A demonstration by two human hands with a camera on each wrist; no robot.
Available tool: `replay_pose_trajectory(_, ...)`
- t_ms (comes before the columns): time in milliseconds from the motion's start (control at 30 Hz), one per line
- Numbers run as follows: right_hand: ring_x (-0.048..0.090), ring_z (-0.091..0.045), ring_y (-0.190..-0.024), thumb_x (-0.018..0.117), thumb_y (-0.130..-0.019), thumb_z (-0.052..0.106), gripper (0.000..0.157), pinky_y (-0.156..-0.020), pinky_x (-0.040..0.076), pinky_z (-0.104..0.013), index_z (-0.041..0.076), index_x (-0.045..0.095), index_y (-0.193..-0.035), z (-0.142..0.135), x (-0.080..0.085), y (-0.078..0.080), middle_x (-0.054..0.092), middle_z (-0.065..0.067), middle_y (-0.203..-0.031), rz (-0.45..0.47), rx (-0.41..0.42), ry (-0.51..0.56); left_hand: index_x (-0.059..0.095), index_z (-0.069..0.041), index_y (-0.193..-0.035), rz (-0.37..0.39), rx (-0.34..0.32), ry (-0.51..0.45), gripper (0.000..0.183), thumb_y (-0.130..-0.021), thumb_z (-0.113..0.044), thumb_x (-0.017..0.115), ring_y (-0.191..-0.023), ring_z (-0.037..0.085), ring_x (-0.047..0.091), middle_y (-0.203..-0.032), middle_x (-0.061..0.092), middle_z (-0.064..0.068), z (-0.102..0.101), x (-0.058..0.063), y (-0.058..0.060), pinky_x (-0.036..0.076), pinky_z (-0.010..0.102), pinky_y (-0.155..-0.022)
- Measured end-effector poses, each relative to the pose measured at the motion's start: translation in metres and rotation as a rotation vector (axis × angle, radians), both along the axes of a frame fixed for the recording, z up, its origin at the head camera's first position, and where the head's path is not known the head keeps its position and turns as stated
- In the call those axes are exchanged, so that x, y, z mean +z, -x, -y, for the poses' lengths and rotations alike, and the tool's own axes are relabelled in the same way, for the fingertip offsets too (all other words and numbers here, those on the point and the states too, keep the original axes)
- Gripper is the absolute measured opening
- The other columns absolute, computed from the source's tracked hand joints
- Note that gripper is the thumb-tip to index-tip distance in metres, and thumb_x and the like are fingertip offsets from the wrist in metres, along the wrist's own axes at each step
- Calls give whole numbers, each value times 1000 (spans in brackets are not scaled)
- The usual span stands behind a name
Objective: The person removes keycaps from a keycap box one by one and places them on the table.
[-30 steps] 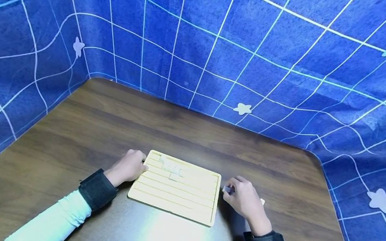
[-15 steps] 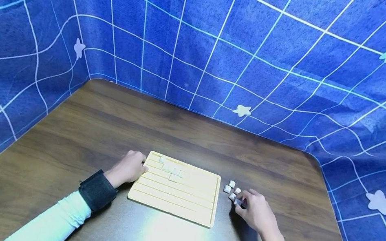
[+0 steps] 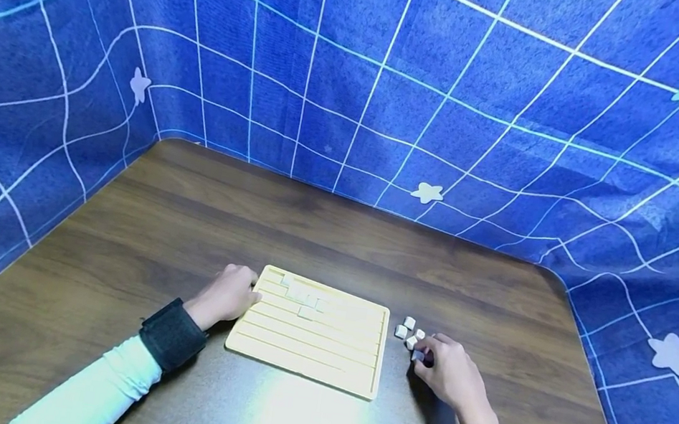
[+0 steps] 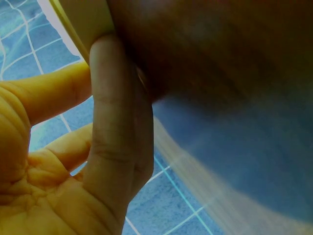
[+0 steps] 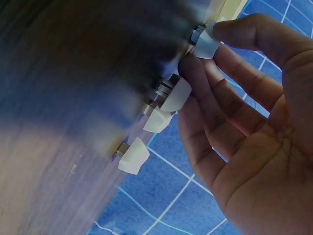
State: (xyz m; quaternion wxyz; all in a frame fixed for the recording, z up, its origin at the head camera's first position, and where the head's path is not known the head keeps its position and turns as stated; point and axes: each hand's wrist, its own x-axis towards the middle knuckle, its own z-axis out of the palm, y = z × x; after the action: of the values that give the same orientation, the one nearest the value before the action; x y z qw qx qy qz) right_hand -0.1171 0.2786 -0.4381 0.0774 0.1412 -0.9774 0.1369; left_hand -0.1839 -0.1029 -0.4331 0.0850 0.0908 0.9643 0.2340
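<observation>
A pale yellow tray (image 3: 320,351) with long ridged rows lies on the table. Several pale keycaps (image 3: 306,312) sit in its upper rows. My left hand (image 3: 227,292) grips the tray's left edge between thumb and fingers; in the left wrist view one finger presses against the tray's side (image 4: 90,22). Right of the tray, my right hand (image 3: 452,374) pinches a whitish keycap (image 5: 206,46) between thumb and index finger, low at the table. Other white keycaps (image 5: 134,157) with dark stems stand close beside the fingers. The palm side of both hands is hidden in the head view.
The brown wooden table (image 3: 287,212) reaches back to a blue curtain (image 3: 359,70) with white grid lines and stars. A small group of loose keycaps (image 3: 401,331) lies between the tray's right edge and my right hand. Bright glare covers the table's front.
My right hand has moved right and nearer to me from beside the tray's edge, uncovering the loose keycaps. Over the last half second it has barely moved. The left hand stays put.
</observation>
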Motion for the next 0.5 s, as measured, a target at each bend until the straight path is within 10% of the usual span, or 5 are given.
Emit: replay_pose_trajectory(500,49,-9,-58,75,-69,14,16,-49,45,-32,11,70,-84,0,2,1,56,0,-73,-22,8,-7,64,-6,-77,13,4,2,14,-86,-17,64,-67,22,51,-71,57,7,0,1,1,45,39,-63)
